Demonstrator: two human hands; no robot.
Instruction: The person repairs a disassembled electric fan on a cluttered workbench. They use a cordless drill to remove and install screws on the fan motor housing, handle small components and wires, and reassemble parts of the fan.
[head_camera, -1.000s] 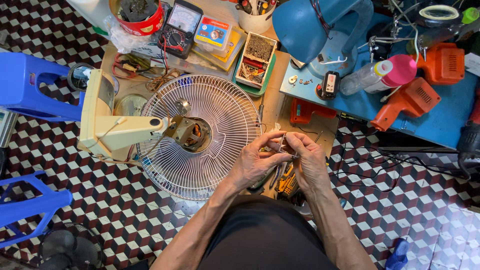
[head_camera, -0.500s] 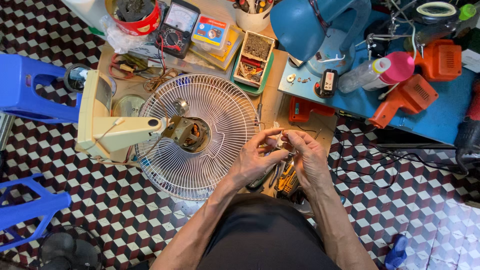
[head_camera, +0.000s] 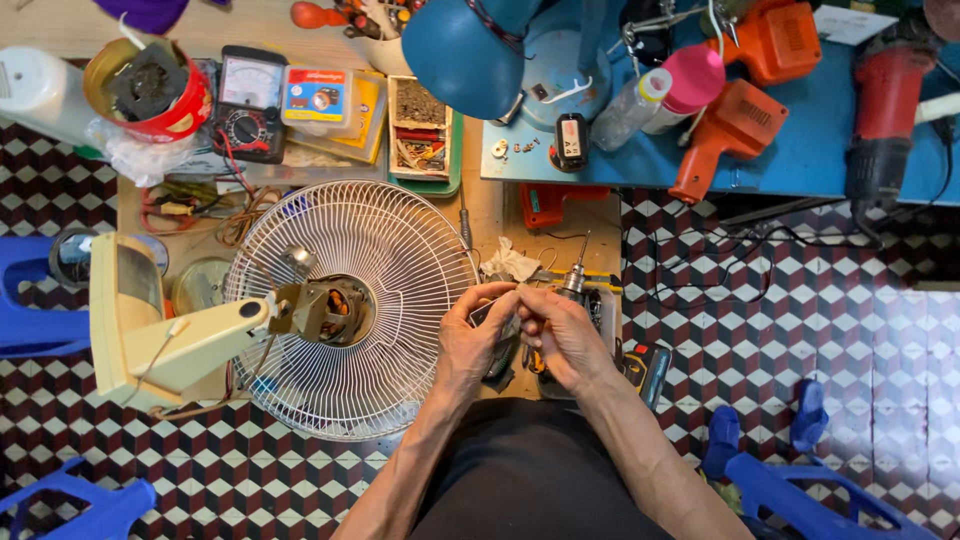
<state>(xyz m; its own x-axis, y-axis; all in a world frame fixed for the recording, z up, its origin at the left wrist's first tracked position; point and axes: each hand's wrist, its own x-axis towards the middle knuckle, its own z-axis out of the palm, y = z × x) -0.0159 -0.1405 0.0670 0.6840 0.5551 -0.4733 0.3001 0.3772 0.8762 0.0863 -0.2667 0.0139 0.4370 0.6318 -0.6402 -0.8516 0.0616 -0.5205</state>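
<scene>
White wire is forming the round fan guard (head_camera: 352, 305), which is lying flat on the wooden surface (head_camera: 492, 215) with the fan's motor (head_camera: 335, 308) showing at its middle and the cream fan body (head_camera: 150, 325) stretching away from its left edge. Just off the guard's right rim, both hands are meeting over the surface. The left hand (head_camera: 473, 338) is pinching a small dark part (head_camera: 492, 313) between thumb and fingers, and the right hand (head_camera: 565, 335) is closing its fingertips on the same part from the other side; what the part is cannot be made out. A drill (head_camera: 578, 285) with a thin bit is lying just beyond the right hand, further from the guard. A crumpled white scrap (head_camera: 510, 262) is sitting near the guard's upper right rim. Above the guard, a black multimeter (head_camera: 248, 105) and a green tray of small parts (head_camera: 425, 135) are resting, and a blue lamp (head_camera: 470, 45) is standing well to the upper right of it.
</scene>
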